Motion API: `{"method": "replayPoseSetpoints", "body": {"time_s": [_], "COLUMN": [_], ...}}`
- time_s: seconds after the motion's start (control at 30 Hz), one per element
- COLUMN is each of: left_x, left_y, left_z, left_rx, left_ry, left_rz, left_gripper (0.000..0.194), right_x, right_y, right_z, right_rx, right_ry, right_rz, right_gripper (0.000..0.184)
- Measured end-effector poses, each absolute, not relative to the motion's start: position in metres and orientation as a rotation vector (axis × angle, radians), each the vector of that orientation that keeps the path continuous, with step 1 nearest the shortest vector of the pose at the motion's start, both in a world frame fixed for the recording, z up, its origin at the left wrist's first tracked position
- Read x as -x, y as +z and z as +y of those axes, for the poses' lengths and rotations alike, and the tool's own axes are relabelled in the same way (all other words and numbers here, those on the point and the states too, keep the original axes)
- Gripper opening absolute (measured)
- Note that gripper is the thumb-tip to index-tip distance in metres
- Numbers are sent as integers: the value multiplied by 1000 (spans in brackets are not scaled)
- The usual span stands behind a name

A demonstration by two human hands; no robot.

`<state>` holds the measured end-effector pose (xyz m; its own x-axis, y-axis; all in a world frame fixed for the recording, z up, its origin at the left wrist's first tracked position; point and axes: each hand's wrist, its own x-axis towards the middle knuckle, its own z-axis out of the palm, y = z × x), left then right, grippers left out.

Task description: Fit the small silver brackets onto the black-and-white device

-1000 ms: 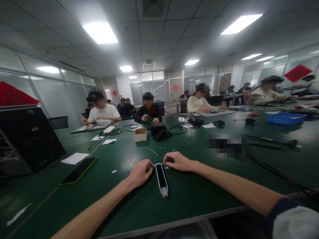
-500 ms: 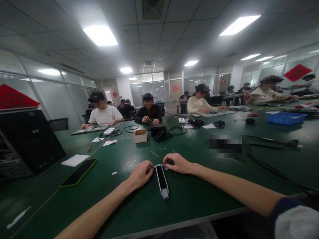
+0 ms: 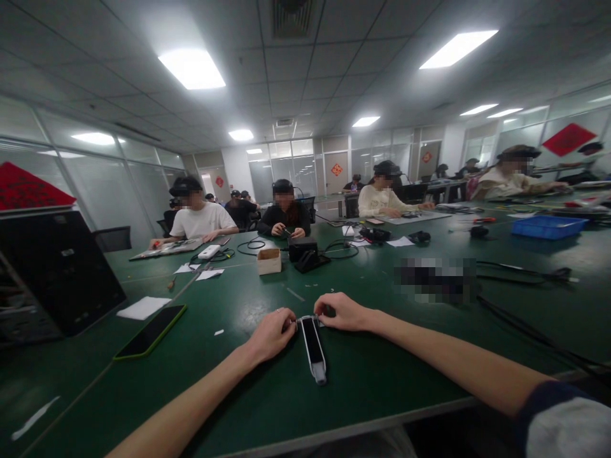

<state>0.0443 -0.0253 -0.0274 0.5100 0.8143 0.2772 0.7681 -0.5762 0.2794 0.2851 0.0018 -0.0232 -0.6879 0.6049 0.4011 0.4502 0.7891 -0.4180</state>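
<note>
In front of me on the green table lies a long, narrow device (image 3: 313, 346) with a black face, a pale frame and a grey tapered end pointing toward me. My left hand (image 3: 273, 332) is closed at the left corner of its far end, fingers curled inward. At the opposite far corner, my right hand (image 3: 344, 313) is closed with thumb and forefinger pinched together. Both hands seem to grip small parts at that end, but the fingers hide most of the contact.
Left of me lie a green-edged phone (image 3: 151, 332), folded white paper (image 3: 144, 307) and a black computer case (image 3: 62, 267). Ahead stand a small cardboard box (image 3: 269, 261) and a black device (image 3: 303, 253). Cables (image 3: 529, 273) and a blue tray (image 3: 548, 227) are rightward; co-workers sit opposite.
The narrow device has shifted slightly to the right, and both hands have moved along with it. Their closed grip at its far end looks the same.
</note>
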Motion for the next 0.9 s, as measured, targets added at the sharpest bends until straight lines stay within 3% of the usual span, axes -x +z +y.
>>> {"method": "replayPoseSetpoints", "body": {"time_s": [0.57, 0.9], "left_x": [-46, -43], "left_y": [-27, -24], "left_z": [-29, -31], "left_rx": [-2583, -2608], "left_ry": [557, 654], "left_rz": [1464, 1452], "left_gripper": [16, 14], "right_x": [-294, -342], "right_y": [-17, -25], "right_z": [7, 50], "right_rx": [766, 1058], "right_ry": [315, 65], "right_rz": [-2453, -2363], "right_gripper": [16, 17]}}
